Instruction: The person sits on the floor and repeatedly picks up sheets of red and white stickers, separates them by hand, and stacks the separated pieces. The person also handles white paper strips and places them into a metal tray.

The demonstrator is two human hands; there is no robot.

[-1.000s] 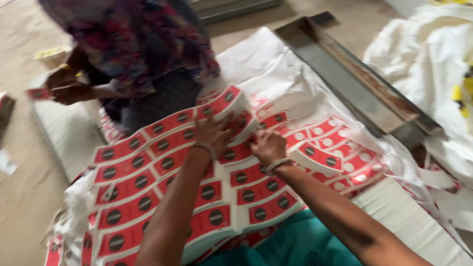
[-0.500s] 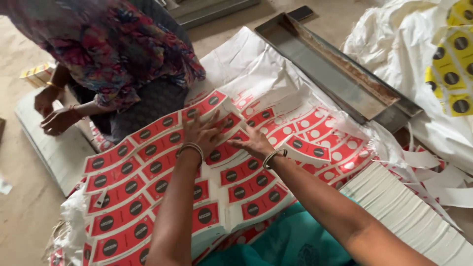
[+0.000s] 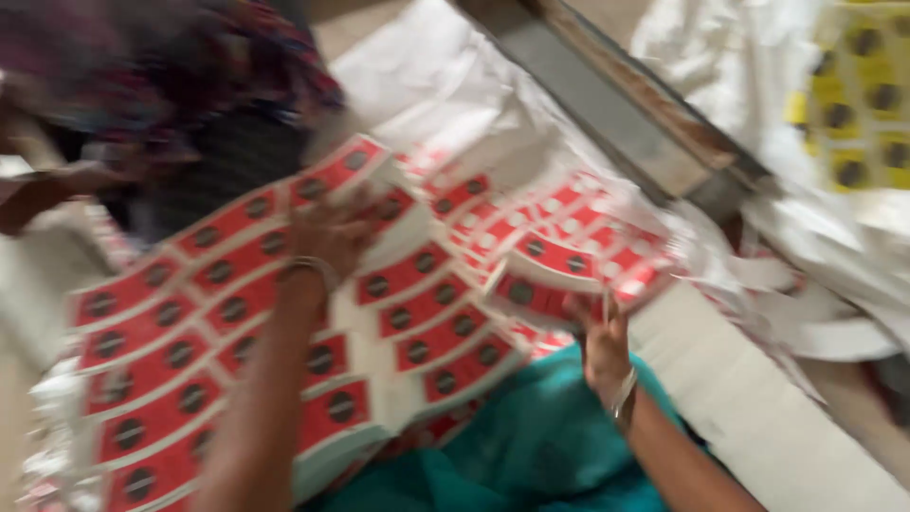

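At the far left a co-worker's hand (image 3: 57, 194) hangs near the edge of the pile, blurred, apart from mine. My left hand (image 3: 332, 232) lies flat on the big stack of red printed sheets (image 3: 190, 341), fingers spread and pressing down near its upper corner, not curled around anything. That stack sits across my lap, over the teal cloth (image 3: 531, 455), and its near edge droops past my knee; if I ease the pressure, I think the top sheets could slide off toward me.

Further right, my right hand (image 3: 599, 332) is under the edge of a smaller bundle of red sheets (image 3: 559, 270), lifting it. The fingers seem to pinch that edge, though the blur keeps me from telling how firmly they close. The bundle bows in the middle, so a loose grip could let it fan out and spill onto the scattered red sheets (image 3: 569, 213) behind it, mixing the piles.

On the right lie white paper offcuts (image 3: 787, 322), a grey metal tray (image 3: 616, 104) and yellow printed sheets (image 3: 863, 104); a wide swing of the bundle could snag those strips.
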